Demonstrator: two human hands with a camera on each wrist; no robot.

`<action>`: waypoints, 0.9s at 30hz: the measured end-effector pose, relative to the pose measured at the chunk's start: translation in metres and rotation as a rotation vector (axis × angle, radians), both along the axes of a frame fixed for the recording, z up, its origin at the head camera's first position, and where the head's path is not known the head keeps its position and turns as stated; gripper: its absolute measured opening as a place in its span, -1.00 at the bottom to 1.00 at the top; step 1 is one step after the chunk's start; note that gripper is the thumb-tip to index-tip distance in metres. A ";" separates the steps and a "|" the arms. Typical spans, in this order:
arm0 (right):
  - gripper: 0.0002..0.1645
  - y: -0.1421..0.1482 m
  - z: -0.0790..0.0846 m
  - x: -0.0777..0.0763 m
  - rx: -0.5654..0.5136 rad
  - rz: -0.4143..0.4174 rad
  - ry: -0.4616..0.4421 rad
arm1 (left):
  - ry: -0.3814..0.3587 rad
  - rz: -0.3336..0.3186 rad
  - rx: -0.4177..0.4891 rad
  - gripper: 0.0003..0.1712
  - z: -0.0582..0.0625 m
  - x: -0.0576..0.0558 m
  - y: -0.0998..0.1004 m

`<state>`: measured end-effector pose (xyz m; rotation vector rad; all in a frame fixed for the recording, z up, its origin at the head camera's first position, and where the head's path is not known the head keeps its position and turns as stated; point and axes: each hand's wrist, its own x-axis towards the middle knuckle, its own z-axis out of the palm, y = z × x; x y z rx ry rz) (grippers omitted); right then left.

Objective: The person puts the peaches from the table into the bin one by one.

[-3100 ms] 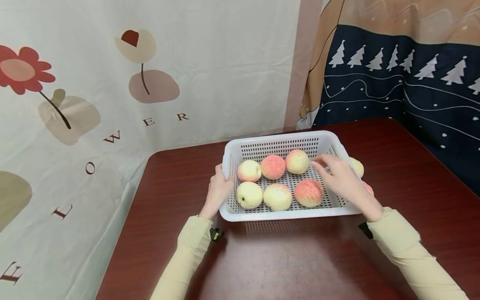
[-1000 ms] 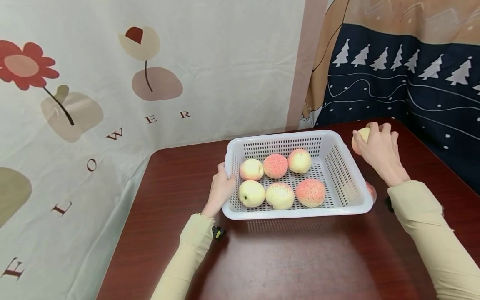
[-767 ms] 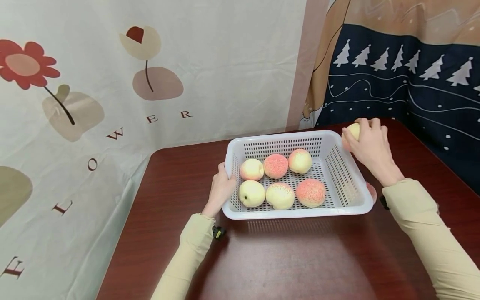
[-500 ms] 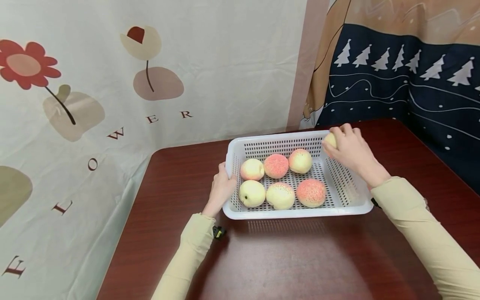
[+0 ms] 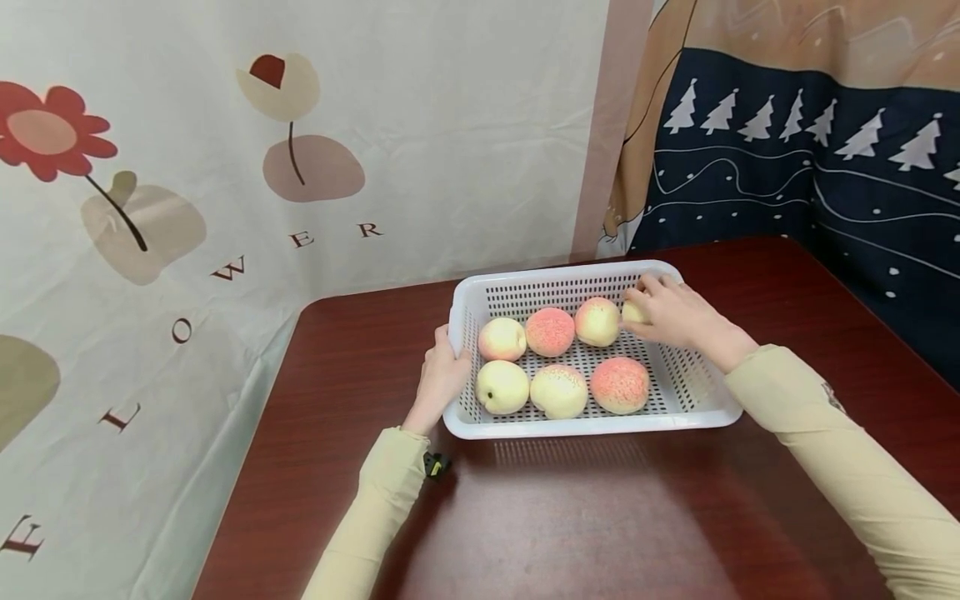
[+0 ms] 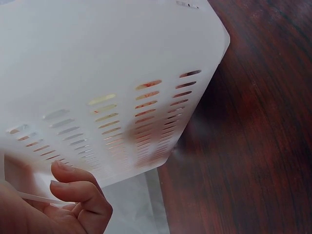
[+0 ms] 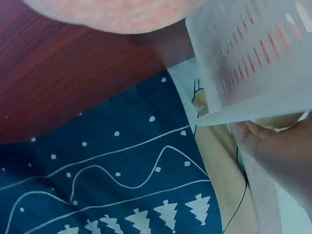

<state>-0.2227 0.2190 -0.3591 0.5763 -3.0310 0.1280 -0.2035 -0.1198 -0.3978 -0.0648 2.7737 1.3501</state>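
A white slotted plastic basket (image 5: 592, 427) holds two rows of yellow and pink peaches, among them a red-speckled peach (image 5: 620, 385) at the front right. My left hand (image 5: 440, 375) grips the basket's left rim; in the left wrist view its thumb and fingers (image 6: 80, 195) curl over the edge. My right hand (image 5: 678, 317) is inside the basket at the back right. It holds a pale yellow peach (image 5: 634, 312), mostly covered by the fingers, beside the yellow-pink peach (image 5: 597, 322). In the right wrist view, the hand reaches over the basket's rim (image 7: 243, 114).
A blurred pink peach (image 7: 122, 14) lies outside the basket, close to the right wrist camera; the right arm hides it in the head view. The basket stands on a dark red wooden table (image 5: 570, 517). Printed curtains (image 5: 450, 150) hang behind.
My right hand left the basket, picked up a peach from beyond its right side, and carried it left over the rim into the back right. My left hand stayed on the rim.
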 end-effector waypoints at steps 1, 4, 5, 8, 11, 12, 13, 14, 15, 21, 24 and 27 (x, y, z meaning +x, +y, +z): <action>-0.40 0.000 -0.001 -0.001 0.012 0.005 -0.003 | -0.002 0.000 0.000 -0.38 0.000 0.000 0.000; -0.37 -0.002 -0.004 -0.001 0.057 0.013 -0.012 | -0.002 0.001 0.003 -0.38 -0.001 0.000 -0.001; -0.36 -0.003 -0.005 -0.002 0.074 0.015 -0.014 | 0.003 0.002 0.000 -0.38 -0.002 -0.001 -0.001; -0.34 -0.005 -0.007 -0.003 0.116 0.013 -0.023 | 0.016 0.010 -0.013 -0.39 -0.002 -0.002 0.000; -0.32 -0.006 -0.008 -0.005 0.142 0.002 -0.032 | 0.025 0.014 -0.028 -0.39 -0.003 -0.003 0.001; -0.31 -0.006 -0.008 -0.006 0.148 -0.001 -0.037 | 0.022 0.014 -0.029 -0.39 -0.003 -0.003 0.001; -0.29 -0.006 -0.008 -0.006 0.153 -0.001 -0.039 | 0.019 0.013 -0.029 -0.38 -0.002 -0.002 0.001; -0.27 -0.006 -0.008 -0.006 0.158 0.002 -0.043 | 0.018 0.012 -0.029 -0.38 -0.002 -0.002 0.001; -0.25 -0.006 -0.009 -0.007 0.161 0.002 -0.050 | 0.016 0.014 -0.029 -0.38 -0.002 -0.002 0.001; -0.07 -0.007 -0.009 -0.007 0.189 0.008 -0.087 | 0.018 0.020 -0.033 -0.38 -0.002 -0.002 0.000; -0.05 -0.006 -0.009 -0.006 0.202 0.008 -0.106 | 0.015 0.017 -0.033 -0.38 -0.003 -0.003 -0.001; -0.06 -0.007 -0.008 -0.005 0.214 0.007 -0.127 | 0.014 0.017 -0.033 -0.38 -0.003 -0.003 -0.001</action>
